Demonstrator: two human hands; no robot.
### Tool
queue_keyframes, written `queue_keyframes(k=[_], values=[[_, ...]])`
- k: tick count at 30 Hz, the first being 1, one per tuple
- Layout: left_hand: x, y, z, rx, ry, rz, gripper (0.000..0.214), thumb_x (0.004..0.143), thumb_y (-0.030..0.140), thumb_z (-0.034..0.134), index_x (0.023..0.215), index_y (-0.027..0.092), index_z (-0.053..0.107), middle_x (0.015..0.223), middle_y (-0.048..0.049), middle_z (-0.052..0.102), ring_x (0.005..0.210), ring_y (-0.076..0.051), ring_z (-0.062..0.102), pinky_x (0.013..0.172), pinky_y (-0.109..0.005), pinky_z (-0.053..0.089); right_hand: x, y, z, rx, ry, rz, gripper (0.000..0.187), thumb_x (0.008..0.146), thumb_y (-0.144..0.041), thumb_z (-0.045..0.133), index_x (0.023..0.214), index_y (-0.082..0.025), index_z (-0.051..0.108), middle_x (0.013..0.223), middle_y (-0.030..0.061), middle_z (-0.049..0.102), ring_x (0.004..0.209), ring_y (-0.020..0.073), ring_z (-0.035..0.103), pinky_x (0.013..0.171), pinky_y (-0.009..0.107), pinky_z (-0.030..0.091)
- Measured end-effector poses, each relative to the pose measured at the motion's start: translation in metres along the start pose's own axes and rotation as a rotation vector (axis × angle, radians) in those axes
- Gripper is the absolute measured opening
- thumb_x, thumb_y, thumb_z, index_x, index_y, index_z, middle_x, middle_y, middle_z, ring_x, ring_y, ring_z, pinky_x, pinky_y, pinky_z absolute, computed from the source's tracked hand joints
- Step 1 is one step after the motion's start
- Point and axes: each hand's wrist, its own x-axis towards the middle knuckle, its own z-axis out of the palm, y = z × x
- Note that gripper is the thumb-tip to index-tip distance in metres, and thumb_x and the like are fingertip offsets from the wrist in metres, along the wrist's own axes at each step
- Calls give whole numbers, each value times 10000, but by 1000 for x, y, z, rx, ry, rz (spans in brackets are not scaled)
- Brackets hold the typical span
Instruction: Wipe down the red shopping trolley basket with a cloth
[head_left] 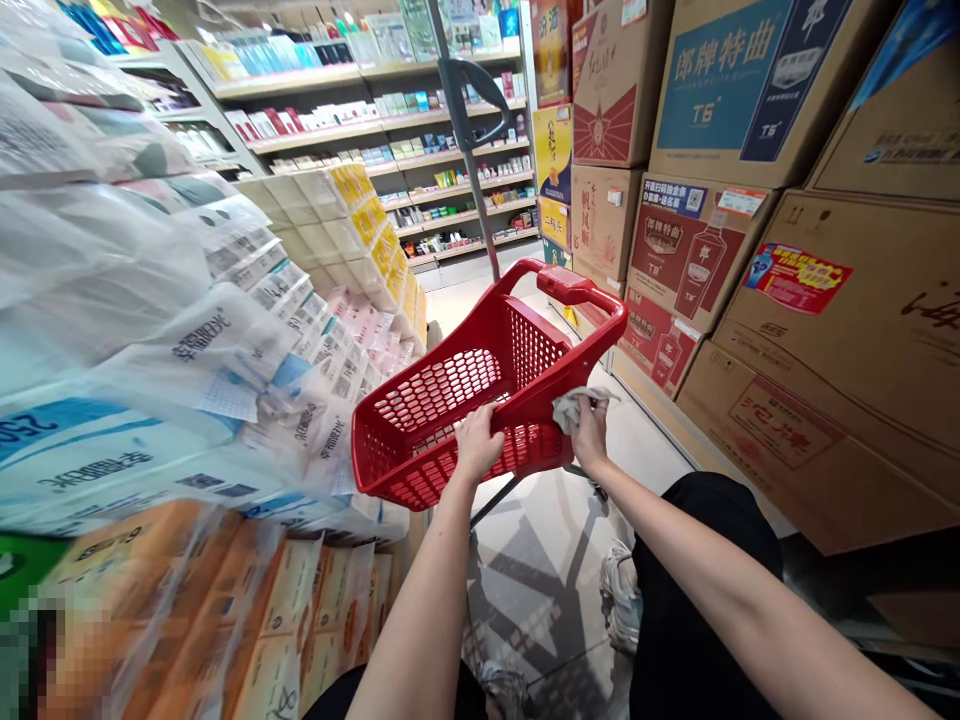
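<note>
Shop aisle, pale tile floor (540, 560) running up the middle of the frame to shelves (420, 130) at top centre. Your left hand (478, 440) is closed over the near rim of the red basket (450, 400), fingers curled onto the edge, thumb side down. Your right hand (590, 432) is bunched round a grey cloth (577, 402) and presses it on the basket's right rim, just below the handle (581, 290). Basket sits centre frame, tilted toward you, empty inside as far as the mesh shows.

Progress, judging only from this: wiping looks under way at the right rim near corner; the handle, far wall and inside mesh show no cloth contact now, so likely most of it is left. Cannot tell clean from dirty on the red plastic.

Room: tight. Tissue packs (225, 380) stack up the whole left side, touching or just beside the basket's left wall. Boxes (825, 300) wall off the right side, near your right forearm. A grey pole (472, 160) rises just behind the basket. Open floor only below the basket and up the aisle, so you have room to pull it toward you, little to swing sideways. Your shoe (619, 590) is under the right arm.
</note>
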Motion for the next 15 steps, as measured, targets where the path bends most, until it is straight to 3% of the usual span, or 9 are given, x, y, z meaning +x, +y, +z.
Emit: queue_keyframes(k=[4,11,15], values=[[1,1,-1,-27,-16,-1,508,680,186,448,1184,245,465,1130,-39,563,1051,-244,469,884,-383,334,19,-28,6,73,22,-108,315,824,-207,400,1120,-211,505,1203,115,425,1130,235,425,940,423,385],[-2,5,1,-79,-20,4,518,678,197,450,1194,245,469,1126,-37,562,1047,-244,466,895,-397,318,-24,-12,38,-76,-57,58,297,797,-188,424,1076,-167,524,1166,120,454,1063,229,468,876,393,423],[-1,7,-6,-205,-69,-44,440,776,232,351,1192,286,485,1151,4,566,1056,-215,477,914,-400,317,-34,-33,49,-99,-148,-69,300,823,-202,433,1104,-179,536,1203,120,452,1100,242,441,911,397,405]])
